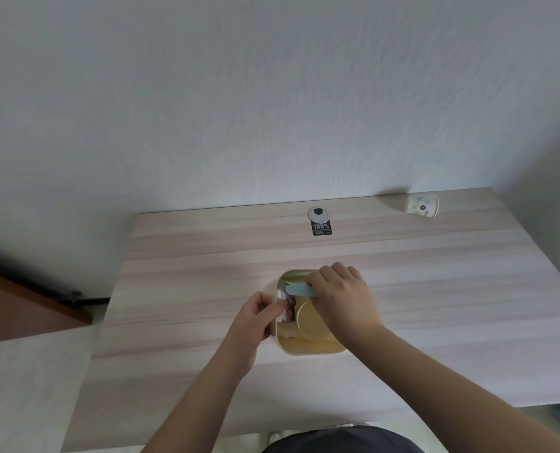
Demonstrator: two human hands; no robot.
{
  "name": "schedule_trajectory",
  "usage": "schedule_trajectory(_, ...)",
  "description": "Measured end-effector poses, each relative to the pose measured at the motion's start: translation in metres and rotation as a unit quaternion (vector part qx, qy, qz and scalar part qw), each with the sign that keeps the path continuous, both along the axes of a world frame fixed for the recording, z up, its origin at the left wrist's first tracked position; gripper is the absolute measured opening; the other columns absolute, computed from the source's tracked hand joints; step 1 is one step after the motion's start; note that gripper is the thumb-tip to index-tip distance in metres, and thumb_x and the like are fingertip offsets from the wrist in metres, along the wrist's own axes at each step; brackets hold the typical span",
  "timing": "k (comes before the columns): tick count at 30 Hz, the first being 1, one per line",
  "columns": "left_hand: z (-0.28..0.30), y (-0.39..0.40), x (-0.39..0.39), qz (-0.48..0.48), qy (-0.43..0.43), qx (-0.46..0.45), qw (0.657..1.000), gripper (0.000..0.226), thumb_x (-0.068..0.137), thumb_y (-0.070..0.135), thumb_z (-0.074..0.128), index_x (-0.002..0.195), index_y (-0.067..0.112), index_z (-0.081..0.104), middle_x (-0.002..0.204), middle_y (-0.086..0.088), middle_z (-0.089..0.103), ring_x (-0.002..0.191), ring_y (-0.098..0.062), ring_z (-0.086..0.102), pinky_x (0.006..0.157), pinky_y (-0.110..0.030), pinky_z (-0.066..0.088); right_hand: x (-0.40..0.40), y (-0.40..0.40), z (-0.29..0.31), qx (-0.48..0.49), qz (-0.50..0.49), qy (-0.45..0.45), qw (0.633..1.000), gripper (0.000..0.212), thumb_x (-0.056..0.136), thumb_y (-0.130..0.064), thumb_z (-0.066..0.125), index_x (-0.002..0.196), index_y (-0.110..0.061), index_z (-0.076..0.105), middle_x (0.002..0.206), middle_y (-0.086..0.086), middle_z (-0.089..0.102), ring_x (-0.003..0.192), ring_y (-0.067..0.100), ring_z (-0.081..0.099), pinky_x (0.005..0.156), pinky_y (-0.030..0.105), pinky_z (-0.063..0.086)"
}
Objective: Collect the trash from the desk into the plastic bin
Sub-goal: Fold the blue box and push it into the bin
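A cream plastic bin stands mid-desk, with yellowish trash and a round lid-like piece inside. My left hand pinches a small white scrap at the bin's left rim. Over the bin's top, my right hand grips a flat light-blue wrapper. A dark crumpled bit lies in the bin between the hands. At the desk's far right corner, a paper cup with a flower print lies on its side.
The wooden desk backs onto a white wall. A grey cable grommet and a black "100%" sticker sit near the back edge. A brown door edge shows at the left.
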State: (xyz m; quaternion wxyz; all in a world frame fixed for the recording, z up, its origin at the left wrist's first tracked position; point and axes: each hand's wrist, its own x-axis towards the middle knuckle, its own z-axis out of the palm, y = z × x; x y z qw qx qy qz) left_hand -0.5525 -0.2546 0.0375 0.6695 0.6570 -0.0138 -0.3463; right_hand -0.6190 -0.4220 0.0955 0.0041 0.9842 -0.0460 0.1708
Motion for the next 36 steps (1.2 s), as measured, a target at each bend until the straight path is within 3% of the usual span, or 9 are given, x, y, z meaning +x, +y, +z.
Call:
schedule_trajectory(4, 0.004, -0.002, -0.003, 0.012, 0.01, -0.008, 1.0, 0.032, 0.069, 0.04, 0.074, 0.077, 0.016, 0.053, 0.062, -0.002, 0.045, 0.058, -0.019, 0.037, 0.057, -0.031, 0.033, -0.008, 0.006, 0.005, 0.002, -0.015, 0.01, 1.0, 0.032, 0.053, -0.017, 0.081, 0.083, -0.017, 0.069, 0.079, -0.002, 0.067, 0.075, 0.024, 0.061, 0.061, 0.034, 0.047)
schedule_trajectory(7, 0.005, -0.001, -0.004, 0.034, 0.025, -0.016, 0.999, 0.038, 0.066, 0.042, 0.076, 0.082, 0.014, 0.055, 0.076, -0.013, 0.047, 0.07, -0.028, 0.039, 0.065, -0.04, 0.034, -0.014, 0.006, 0.013, 0.013, -0.006, -0.01, 1.0, 0.035, 0.06, -0.03, 0.083, 0.091, -0.018, 0.071, 0.09, -0.002, 0.069, 0.08, 0.024, 0.063, 0.063, 0.035, 0.048)
schedule_trajectory(10, 0.004, 0.0, -0.003, 0.038, 0.02, -0.015, 0.999, 0.039, 0.066, 0.043, 0.077, 0.079, 0.015, 0.054, 0.065, -0.007, 0.045, 0.059, -0.021, 0.038, 0.058, -0.032, 0.03, -0.018, 0.004, 0.017, 0.008, -0.005, -0.01, 1.0, 0.028, 0.067, -0.037, 0.082, 0.085, -0.018, 0.072, 0.085, -0.001, 0.069, 0.076, 0.024, 0.064, 0.061, 0.034, 0.049)
schedule_trajectory(15, 0.002, 0.0, -0.003, 0.038, 0.03, -0.022, 0.999, 0.034, 0.063, 0.042, 0.078, 0.073, 0.019, 0.054, 0.057, 0.002, 0.045, 0.055, -0.017, 0.038, 0.057, -0.031, 0.032, -0.024, 0.003, 0.016, 0.018, -0.015, -0.007, 1.0, 0.012, 0.073, -0.026, 0.08, 0.076, -0.02, 0.07, 0.071, -0.003, 0.065, 0.066, 0.024, 0.062, 0.057, 0.033, 0.048)
schedule_trajectory(24, 0.004, -0.001, -0.014, 0.003, 0.017, -0.025, 1.0, 0.036, 0.068, 0.042, 0.076, 0.075, 0.017, 0.052, 0.055, 0.005, 0.044, 0.049, -0.012, 0.037, 0.051, -0.026, 0.033, -0.031, 0.002, 0.008, 0.105, -0.019, -0.001, 0.994, 0.028, 0.055, -0.003, 0.086, 0.068, -0.015, 0.065, 0.062, 0.002, 0.058, 0.047, 0.023, 0.054, 0.046, 0.026, 0.041)
schedule_trajectory(30, 0.002, -0.001, -0.026, -0.004, 0.014, -0.027, 1.0, 0.026, 0.073, 0.035, 0.075, 0.076, 0.018, 0.055, 0.06, -0.002, 0.049, 0.055, -0.016, 0.041, 0.057, -0.03, 0.032, -0.038, 0.018, 0.005, 0.115, 0.003, 0.027, 0.993, 0.025, 0.058, -0.005, 0.083, 0.07, -0.015, 0.064, 0.063, 0.0, 0.057, 0.048, 0.02, 0.054, 0.041, 0.024, 0.034)
schedule_trajectory(36, -0.001, 0.008, -0.027, 0.004, 0.022, -0.036, 0.999, 0.019, 0.085, 0.021, 0.069, 0.076, 0.016, 0.053, 0.055, 0.003, 0.045, 0.051, -0.012, 0.038, 0.056, -0.029, 0.032, -0.055, 0.026, 0.005, 0.123, 0.001, 0.032, 0.992, 0.014, 0.068, -0.008, 0.079, 0.074, -0.013, 0.068, 0.063, 0.002, 0.059, 0.049, 0.025, 0.056, 0.042, 0.029, 0.044)
